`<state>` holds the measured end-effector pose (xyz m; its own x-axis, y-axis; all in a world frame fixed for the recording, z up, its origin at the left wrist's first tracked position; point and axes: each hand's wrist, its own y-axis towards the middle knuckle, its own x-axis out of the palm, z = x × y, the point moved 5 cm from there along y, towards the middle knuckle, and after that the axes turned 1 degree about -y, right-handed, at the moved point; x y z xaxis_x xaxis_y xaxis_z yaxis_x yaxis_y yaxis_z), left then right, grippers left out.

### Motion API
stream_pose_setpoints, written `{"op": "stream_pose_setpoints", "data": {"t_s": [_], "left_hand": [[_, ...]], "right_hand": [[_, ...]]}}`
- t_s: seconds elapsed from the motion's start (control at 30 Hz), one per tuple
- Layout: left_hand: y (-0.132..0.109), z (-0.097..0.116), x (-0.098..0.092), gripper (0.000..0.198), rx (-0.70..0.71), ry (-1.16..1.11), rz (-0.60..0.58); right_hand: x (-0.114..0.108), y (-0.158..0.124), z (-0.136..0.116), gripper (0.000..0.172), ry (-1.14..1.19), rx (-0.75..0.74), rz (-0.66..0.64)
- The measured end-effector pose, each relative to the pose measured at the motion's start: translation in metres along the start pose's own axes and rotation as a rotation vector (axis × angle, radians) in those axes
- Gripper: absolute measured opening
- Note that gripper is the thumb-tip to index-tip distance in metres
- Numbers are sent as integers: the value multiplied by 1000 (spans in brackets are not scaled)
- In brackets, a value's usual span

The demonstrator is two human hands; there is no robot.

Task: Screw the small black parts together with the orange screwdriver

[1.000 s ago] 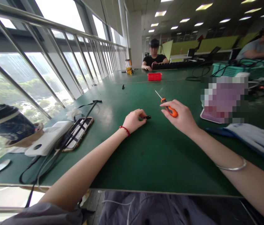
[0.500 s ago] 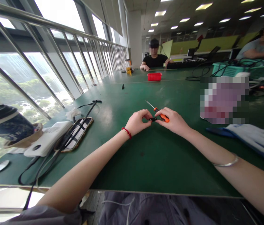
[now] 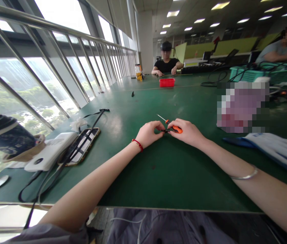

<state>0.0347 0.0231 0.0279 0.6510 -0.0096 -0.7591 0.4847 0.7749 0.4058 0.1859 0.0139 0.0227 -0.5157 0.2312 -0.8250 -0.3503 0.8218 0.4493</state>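
Centrally, over the green bench (image 3: 174, 169), one small black part (image 3: 166, 130) is pinched between the fingers of the left hand (image 3: 150, 133) and right hand (image 3: 188, 132); one orange-handled screwdriver (image 3: 175, 128) is also clasped in the right.

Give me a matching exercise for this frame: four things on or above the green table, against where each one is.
Things:
1 screwdriver
2 small black part
3 red tray
4 gloves

Places:
a far down the table, near the seated person
b in the right hand
c flat on the table, at the right of the view
d at the left hand fingertips

Pairs: 1-b; 2-d; 3-a; 4-c
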Motion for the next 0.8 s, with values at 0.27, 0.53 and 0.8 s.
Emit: {"op": "stream_pose_setpoints", "data": {"t_s": [0.27, 0.53, 0.8], "left_hand": [[2, -7, 3, 7, -1, -2, -9], [2, -20, 6, 9, -77, -29, 34], [2, -24, 6, 14, -143, -121, 39]], "right_hand": [[2, 1, 2, 17, 24, 6, 1], [1, 0, -4, 16, 22, -30, 1], [3, 0, -3, 15, 8, -22, -30]]}}
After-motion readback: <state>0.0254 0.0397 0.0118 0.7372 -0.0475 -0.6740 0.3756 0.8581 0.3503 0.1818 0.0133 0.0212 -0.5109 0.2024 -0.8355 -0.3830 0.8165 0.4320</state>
